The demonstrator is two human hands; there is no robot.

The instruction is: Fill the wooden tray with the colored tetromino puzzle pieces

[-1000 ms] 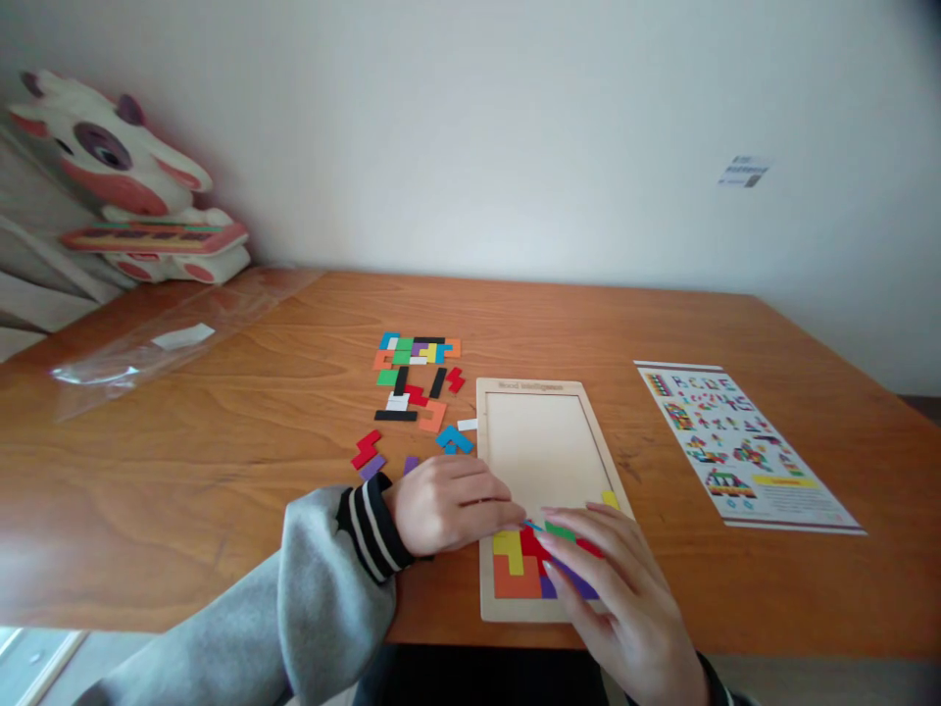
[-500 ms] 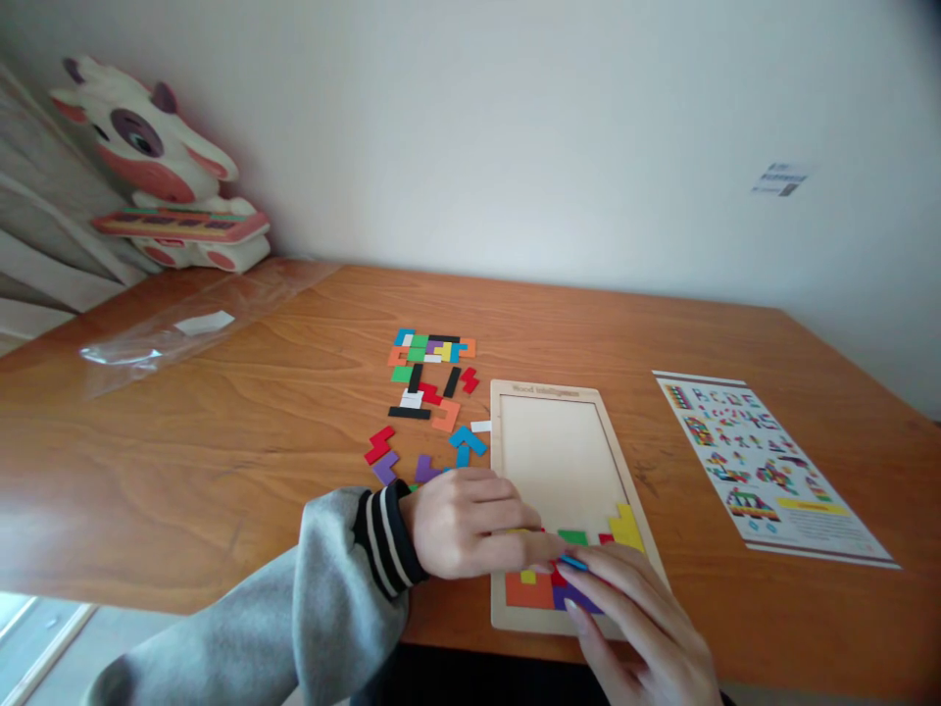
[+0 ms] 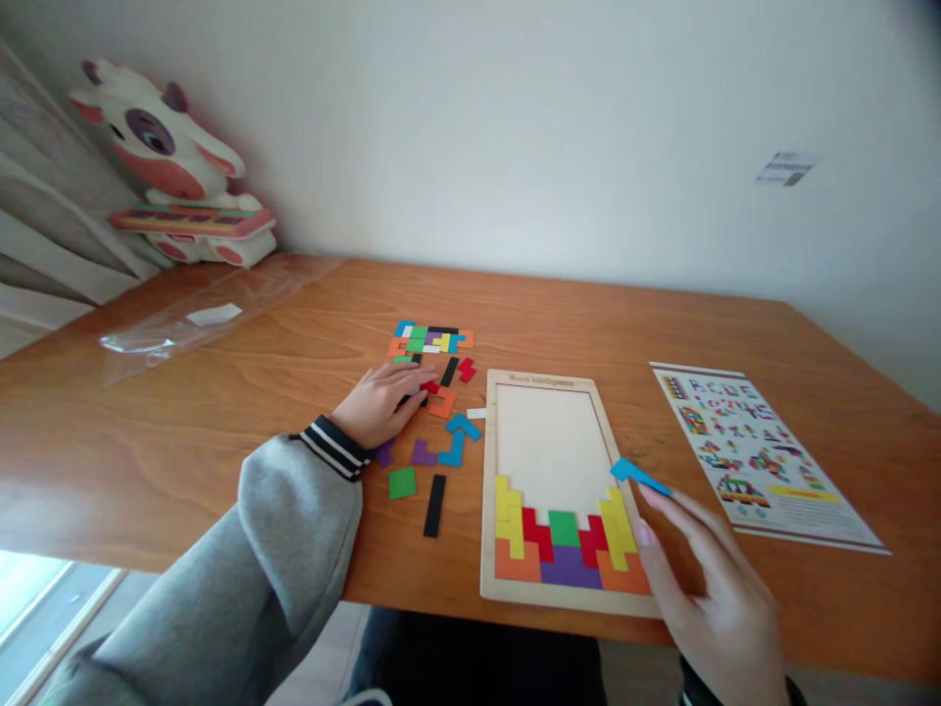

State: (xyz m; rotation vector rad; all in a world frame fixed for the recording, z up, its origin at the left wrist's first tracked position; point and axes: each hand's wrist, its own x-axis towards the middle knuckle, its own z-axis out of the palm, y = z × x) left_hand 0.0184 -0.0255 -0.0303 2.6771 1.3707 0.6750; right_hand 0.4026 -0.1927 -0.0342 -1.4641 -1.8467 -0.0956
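Observation:
A blue puzzle piece [image 3: 641,475] is pinched between the thumb and fingers of my right hand [image 3: 724,579], just over the right rim of the wooden puzzle board [image 3: 488,510]. Yellow, red, green, purple and orange pieces fill the board's near end, with the green piece [image 3: 564,528] at their middle. My left hand [image 3: 383,400] lies palm down with fingers stretched over loose pieces left of the board, partly hiding some. Close to its fingertips are a red piece [image 3: 429,388] and an orange piece [image 3: 442,402].
More loose pieces lie left of the board, among them a black bar [image 3: 434,506] and a green square [image 3: 402,482]. A printed pattern sheet [image 3: 765,451] lies at right. Clear plastic wrapping [image 3: 213,319] and a cow-shaped toy keyboard [image 3: 195,224] are at the back left.
My left hand has left the board and moved left and away from me onto the loose pieces. My right hand has drawn off to the right, carrying the blue piece.

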